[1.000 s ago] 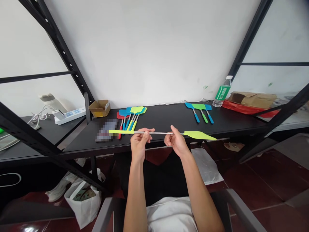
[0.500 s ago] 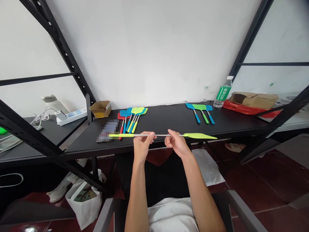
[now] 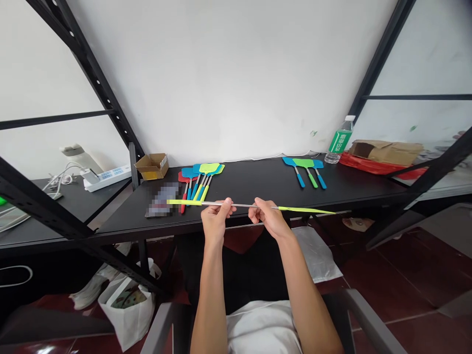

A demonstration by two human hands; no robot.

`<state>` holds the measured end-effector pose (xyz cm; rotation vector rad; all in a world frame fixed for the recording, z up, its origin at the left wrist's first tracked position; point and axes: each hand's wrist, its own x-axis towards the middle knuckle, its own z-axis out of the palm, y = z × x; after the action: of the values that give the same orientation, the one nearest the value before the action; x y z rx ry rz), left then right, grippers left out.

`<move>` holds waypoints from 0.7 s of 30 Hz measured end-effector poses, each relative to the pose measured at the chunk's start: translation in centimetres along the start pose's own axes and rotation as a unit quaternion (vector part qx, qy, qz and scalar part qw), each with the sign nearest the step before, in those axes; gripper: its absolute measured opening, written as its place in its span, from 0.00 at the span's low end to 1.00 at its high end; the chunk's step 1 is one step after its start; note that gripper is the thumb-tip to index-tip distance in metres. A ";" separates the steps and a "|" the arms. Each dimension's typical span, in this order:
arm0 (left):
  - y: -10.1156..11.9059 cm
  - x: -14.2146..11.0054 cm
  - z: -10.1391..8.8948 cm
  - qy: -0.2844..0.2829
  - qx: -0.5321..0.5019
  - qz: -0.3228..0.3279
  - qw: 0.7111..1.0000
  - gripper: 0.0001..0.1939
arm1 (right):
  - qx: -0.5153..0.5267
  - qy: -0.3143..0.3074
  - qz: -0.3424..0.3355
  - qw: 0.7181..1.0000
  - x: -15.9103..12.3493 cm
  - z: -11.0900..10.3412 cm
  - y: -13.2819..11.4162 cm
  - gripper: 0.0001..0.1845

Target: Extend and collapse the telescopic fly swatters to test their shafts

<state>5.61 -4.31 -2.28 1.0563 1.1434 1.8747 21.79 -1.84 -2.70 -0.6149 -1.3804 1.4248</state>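
I hold a yellow-green fly swatter level in front of me, just over the near edge of the black table. Its thin metal rod runs between both hands. My left hand pinches the rod close to the yellow-green handle, which points left. My right hand pinches the rod nearer the flat head, which points right and shows almost edge-on.
A bunch of blue, red and green swatters lies at the table's back left, three more swatters at the back right. A small cardboard box, a green-labelled bottle and a brown box on a red tray stand by. Black shelf struts flank both sides.
My two hands have drawn closer together along the rod. The swatter head has turned from showing its flat face to nearly edge-on.
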 end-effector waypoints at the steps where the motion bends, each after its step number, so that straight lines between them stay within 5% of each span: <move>1: 0.0 0.0 0.0 0.002 0.001 -0.001 1.000 0.18 | -0.006 -0.003 -0.003 1.000 0.0 0.0 -0.1 0.28; 21: -0.1 0.5 -0.3 0.055 -0.020 -0.025 0.998 0.19 | -0.124 -0.054 -0.076 0.988 -0.5 0.1 -1.1 0.28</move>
<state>5.15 -3.95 -2.36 0.9043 1.1782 1.9281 22.26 -2.55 -1.76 -0.5836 -1.6704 1.1898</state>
